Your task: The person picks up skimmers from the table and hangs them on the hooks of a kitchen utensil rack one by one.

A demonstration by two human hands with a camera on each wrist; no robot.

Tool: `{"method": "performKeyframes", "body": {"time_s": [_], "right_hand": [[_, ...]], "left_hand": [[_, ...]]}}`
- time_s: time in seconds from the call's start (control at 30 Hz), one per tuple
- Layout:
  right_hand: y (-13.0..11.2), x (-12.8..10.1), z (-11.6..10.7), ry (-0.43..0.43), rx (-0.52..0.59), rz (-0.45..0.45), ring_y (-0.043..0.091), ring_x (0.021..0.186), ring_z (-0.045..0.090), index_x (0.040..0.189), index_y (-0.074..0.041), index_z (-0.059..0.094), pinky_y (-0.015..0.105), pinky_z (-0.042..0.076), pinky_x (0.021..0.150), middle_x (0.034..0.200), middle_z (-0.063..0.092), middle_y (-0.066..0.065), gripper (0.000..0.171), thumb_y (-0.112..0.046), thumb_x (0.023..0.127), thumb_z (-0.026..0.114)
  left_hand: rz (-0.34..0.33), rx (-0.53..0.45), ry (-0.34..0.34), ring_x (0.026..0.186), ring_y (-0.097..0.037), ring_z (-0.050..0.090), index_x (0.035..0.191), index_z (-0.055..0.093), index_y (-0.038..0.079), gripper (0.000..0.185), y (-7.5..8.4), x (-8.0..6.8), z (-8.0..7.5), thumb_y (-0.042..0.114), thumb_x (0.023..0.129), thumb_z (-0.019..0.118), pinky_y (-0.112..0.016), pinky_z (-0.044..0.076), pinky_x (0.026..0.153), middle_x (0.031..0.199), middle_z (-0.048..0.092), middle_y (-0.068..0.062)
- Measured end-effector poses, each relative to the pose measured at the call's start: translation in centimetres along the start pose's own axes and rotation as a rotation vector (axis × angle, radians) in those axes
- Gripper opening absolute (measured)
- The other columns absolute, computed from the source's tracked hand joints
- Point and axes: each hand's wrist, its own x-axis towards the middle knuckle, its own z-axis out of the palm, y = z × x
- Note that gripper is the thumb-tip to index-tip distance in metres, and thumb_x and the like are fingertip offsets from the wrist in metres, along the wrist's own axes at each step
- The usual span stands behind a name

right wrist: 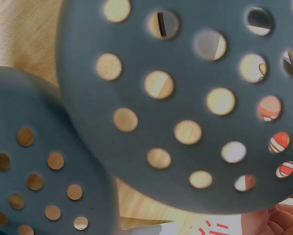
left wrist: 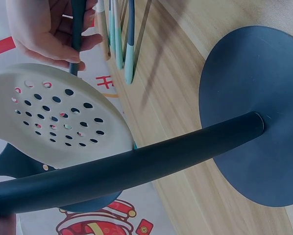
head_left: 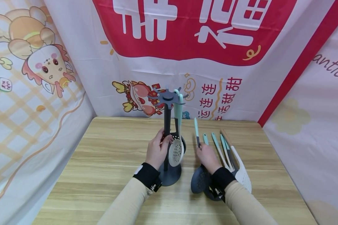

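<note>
A dark utensil stand (head_left: 167, 122) rises from its round base, and my left hand (head_left: 155, 151) grips its post from the left. From the stand's hooks hang a white skimmer (head_left: 175, 153) with a mint handle and, behind it, a dark perforated utensil (head_left: 184, 144), partly hidden. Right of the stand, my right hand (head_left: 207, 157) holds a dark skimmer (head_left: 199, 180) by its shaft, with the mint handle end pointing up. In the left wrist view, the fingers pinch that dark shaft (left wrist: 78, 29). Round holes cover the skimmer's head (right wrist: 185, 105) in the right wrist view.
Several utensils lie right of my right hand, among them a white turner (head_left: 243, 176) with a wooden-coloured handle and mint-handled ones (head_left: 218, 147). Another dark perforated head (right wrist: 38, 166) sits below the held skimmer. Printed cloth (head_left: 84, 47) surrounds the wooden table (head_left: 107, 150).
</note>
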Motion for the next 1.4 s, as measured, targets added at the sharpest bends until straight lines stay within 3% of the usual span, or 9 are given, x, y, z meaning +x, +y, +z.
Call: {"method": "performKeyframes", "body": {"time_s": [0.23, 0.47, 0.83, 1.0, 1.17, 1.4], "right_hand": [[-0.1, 0.0, -0.5, 0.005, 0.082, 0.029, 0.018, 0.056, 0.053, 0.145, 0.003, 0.043, 0.027, 0.042, 0.049, 0.093, 0.068, 0.020, 0.048, -0.016, 0.101, 0.040], [-0.5, 0.0, -0.9, 0.010, 0.096, 0.044, 0.017, 0.058, 0.056, 0.145, 0.002, 0.043, 0.026, 0.045, 0.049, 0.089, 0.069, 0.014, 0.047, -0.016, 0.101, 0.040], [-1.2, -0.5, -1.5, 0.041, 0.125, 0.053, 0.023, 0.060, 0.061, 0.148, -0.003, 0.040, 0.028, 0.048, 0.048, 0.087, 0.065, 0.015, 0.049, -0.018, 0.102, 0.040], [-1.4, -0.8, -1.6, 0.057, 0.152, 0.003, 0.028, 0.063, 0.064, 0.148, -0.002, 0.040, 0.028, 0.049, 0.049, 0.085, 0.066, 0.016, 0.047, -0.017, 0.103, 0.041], [-1.7, -1.3, -1.7, 0.075, 0.170, -0.055, 0.019, 0.057, 0.061, 0.148, -0.001, 0.038, 0.029, 0.050, 0.051, 0.084, 0.065, 0.013, 0.048, -0.019, 0.104, 0.041], [-2.0, -1.7, -1.7, 0.100, 0.190, -0.080, 0.016, 0.058, 0.061, 0.145, -0.003, 0.042, 0.029, 0.051, 0.053, 0.086, 0.066, 0.009, 0.045, -0.020, 0.103, 0.043]], "left_hand": [[-0.005, -0.002, -0.002, 0.086, -0.021, 0.069, 0.125, 0.056, 0.008, 0.026, 0.1, 0.0, 0.0, 0.022, 0.103, 0.052, -0.036, 0.060, 0.082, 0.095, 0.069, -0.012], [0.003, -0.002, -0.001, 0.085, -0.022, 0.069, 0.125, 0.056, 0.007, 0.027, 0.1, 0.0, 0.1, 0.022, 0.103, 0.052, -0.036, 0.060, 0.081, 0.095, 0.069, -0.012], [0.003, 0.007, 0.000, 0.085, -0.022, 0.069, 0.125, 0.056, 0.008, 0.026, 0.0, 0.0, 0.1, 0.022, 0.103, 0.051, -0.035, 0.060, 0.081, 0.096, 0.069, -0.012], [-0.007, 0.002, -0.006, 0.086, -0.022, 0.069, 0.127, 0.055, 0.008, 0.027, 0.1, 0.0, 0.1, 0.022, 0.103, 0.052, -0.036, 0.060, 0.082, 0.097, 0.069, -0.012], [-0.004, 0.014, -0.002, 0.085, -0.022, 0.069, 0.127, 0.055, 0.009, 0.027, 0.0, 0.1, 0.1, 0.023, 0.104, 0.051, -0.037, 0.061, 0.081, 0.096, 0.069, -0.012], [0.052, 0.102, 0.000, 0.084, -0.021, 0.070, 0.124, 0.054, 0.007, 0.024, 0.0, 0.1, 0.1, 0.021, 0.105, 0.048, -0.040, 0.061, 0.081, 0.094, 0.070, -0.010]]}}
